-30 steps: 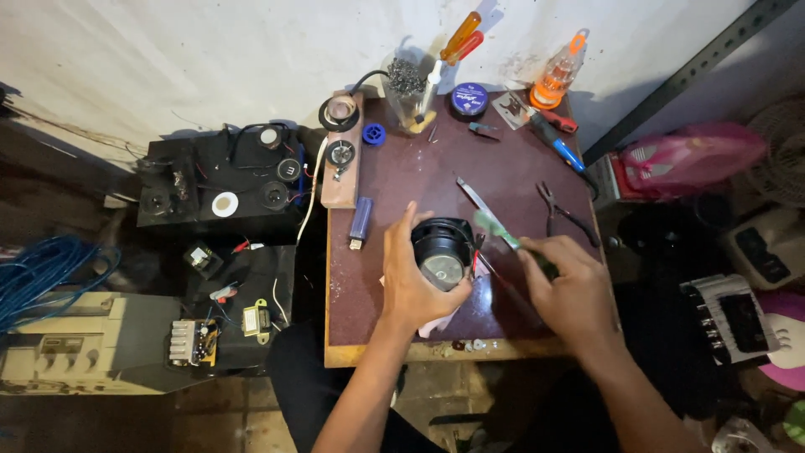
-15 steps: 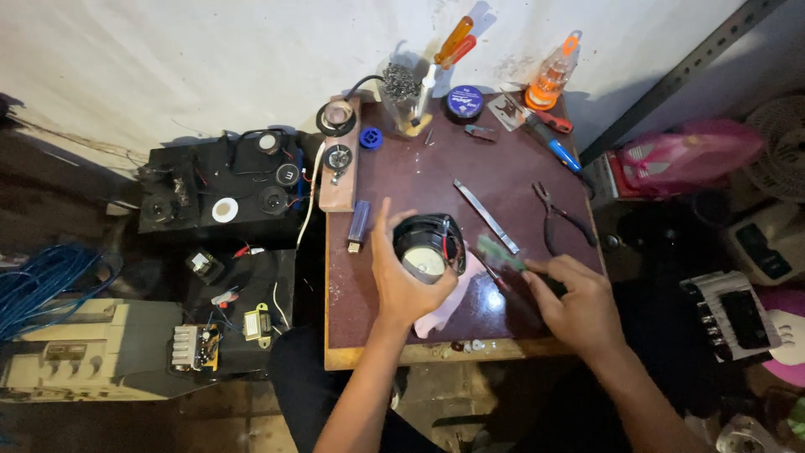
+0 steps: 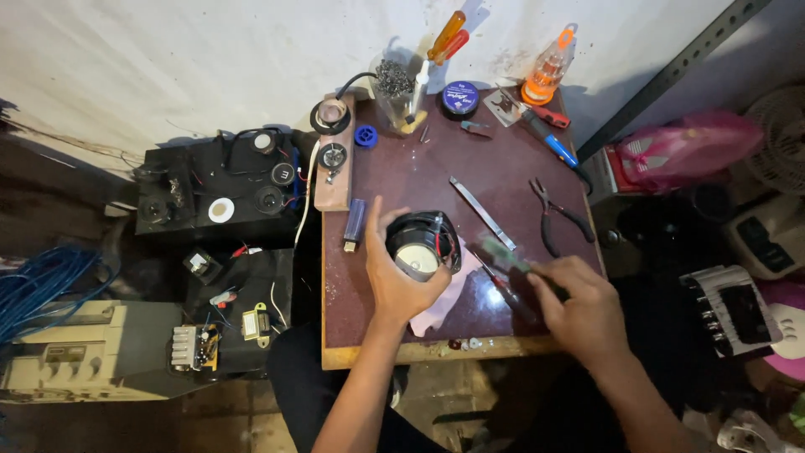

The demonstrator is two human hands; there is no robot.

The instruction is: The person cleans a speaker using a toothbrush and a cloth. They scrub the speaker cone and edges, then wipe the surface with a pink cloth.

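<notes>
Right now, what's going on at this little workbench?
A person sits at a small dark-red wooden table crowded with tools. Their left hand cups a round black loudspeaker with a pale centre, steadying it on the tabletop. Their right hand holds a thin green-handled tool, its tip aimed toward the speaker's rim. A pale pink cloth lies under the speaker. Black-handled pliers and a flat metal strip rest untouched nearby.
</notes>
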